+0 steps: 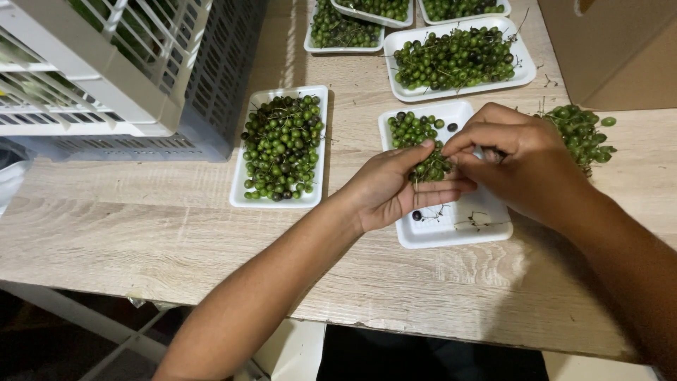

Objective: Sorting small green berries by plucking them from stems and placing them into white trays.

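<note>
Head view: left hand cupped under green berry cluster over white foam tray; right hand fingers pinched on same cluster. Filled tray just left.

Two bare forearms in view, no sleeves to frame edge. Left hand — no ring, no glove, no watch or band at wrist. Right hand — likewise bare, no jewellery visible. Fingernails short, unpainted where seen. Slim forearms, smooth, no marks or tattoos visible. Upper arms, clothing out of frame.
</note>
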